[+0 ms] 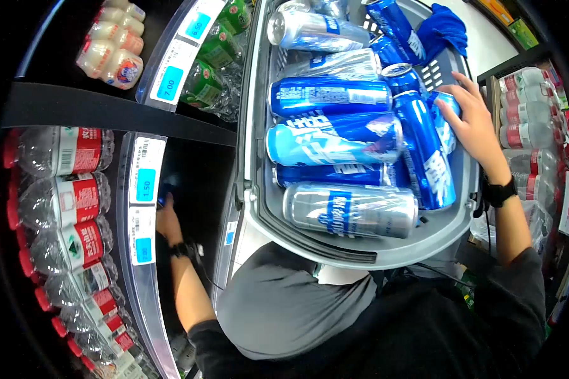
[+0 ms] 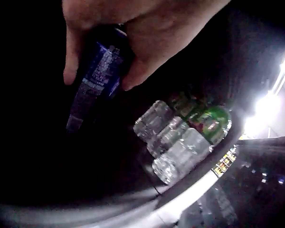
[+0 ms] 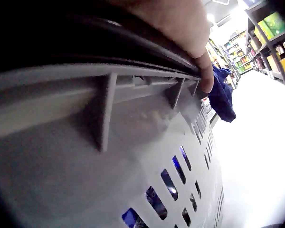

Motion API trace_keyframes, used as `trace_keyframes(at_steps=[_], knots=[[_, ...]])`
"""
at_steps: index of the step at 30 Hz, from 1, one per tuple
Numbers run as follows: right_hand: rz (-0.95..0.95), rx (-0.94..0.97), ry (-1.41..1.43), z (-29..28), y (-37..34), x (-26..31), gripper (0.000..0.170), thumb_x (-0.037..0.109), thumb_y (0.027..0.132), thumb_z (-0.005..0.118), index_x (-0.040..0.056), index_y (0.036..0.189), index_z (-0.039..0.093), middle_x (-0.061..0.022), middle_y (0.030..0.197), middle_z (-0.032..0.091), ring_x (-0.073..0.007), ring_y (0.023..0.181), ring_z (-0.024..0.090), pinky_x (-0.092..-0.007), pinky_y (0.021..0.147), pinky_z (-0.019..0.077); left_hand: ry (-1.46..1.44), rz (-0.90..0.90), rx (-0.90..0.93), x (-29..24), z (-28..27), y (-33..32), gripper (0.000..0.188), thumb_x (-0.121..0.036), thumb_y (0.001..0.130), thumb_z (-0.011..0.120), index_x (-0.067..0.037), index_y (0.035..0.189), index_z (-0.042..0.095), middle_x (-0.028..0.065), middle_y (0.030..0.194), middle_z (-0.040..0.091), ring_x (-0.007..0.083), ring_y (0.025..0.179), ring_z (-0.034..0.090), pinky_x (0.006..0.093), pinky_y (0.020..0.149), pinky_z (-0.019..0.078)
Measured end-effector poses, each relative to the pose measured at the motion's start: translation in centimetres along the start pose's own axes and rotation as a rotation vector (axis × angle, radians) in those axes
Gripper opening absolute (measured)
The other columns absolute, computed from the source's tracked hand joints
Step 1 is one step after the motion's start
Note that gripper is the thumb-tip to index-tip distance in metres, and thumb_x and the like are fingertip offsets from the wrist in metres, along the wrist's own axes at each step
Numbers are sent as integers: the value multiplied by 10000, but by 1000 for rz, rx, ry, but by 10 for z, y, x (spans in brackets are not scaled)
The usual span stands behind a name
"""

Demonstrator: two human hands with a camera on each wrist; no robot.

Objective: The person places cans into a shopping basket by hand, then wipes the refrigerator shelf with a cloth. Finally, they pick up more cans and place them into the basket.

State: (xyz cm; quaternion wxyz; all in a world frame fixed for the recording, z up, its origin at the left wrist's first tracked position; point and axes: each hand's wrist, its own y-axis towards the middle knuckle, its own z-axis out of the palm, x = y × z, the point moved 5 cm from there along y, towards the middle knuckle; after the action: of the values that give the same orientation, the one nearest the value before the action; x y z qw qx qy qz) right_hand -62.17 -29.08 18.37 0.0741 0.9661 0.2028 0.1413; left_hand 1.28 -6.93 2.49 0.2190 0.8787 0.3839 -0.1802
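Observation:
Inside the dark shelf at the left, my left hand is partly lost in shadow. The left wrist view has this left hand gripping a dark blue drink can between thumb and fingers. A grey plastic basket full of blue and silver cans sits in front of my body. My right hand holds its right rim, the fingers reaching over a blue can inside. Seen from the right wrist, a finger of the right hand bends down over the basket's rim.
Water bottles with red caps line the shelf at the left, behind price tags. Green-labelled bottles and small milk drinks stand farther up. A blue cloth hangs on the basket's far corner. More bottles fill the right side.

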Motion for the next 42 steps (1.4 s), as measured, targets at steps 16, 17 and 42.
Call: trace_keyframes(at_steps=[16,17,42], knots=[[-110,-201,50,3,-6,-13,356,424,881,627,70,902,660,-134,899,679,-379,1179,553,-468,892,498,-209,-286,-467,-226,-265,-309,552,-15,768,790,28,1256,537,206,1240,565,300,1080,581,429,933,527],[-111,-207,61,5,-6,-15,371,437,886,614,67,890,650,-136,900,680,-380,1180,553,-470,882,501,-244,-129,-484,-229,-277,-298,562,-26,781,786,30,1273,519,216,1266,547,313,1099,574,438,946,528],[20,-82,164,4,-6,-22,493,522,876,571,57,961,711,-114,1013,707,-323,1265,512,-505,882,492,-810,251,851,-561,65,-127,590,-93,769,811,-3,1276,523,160,1192,554,242,919,674,377,651,636]])
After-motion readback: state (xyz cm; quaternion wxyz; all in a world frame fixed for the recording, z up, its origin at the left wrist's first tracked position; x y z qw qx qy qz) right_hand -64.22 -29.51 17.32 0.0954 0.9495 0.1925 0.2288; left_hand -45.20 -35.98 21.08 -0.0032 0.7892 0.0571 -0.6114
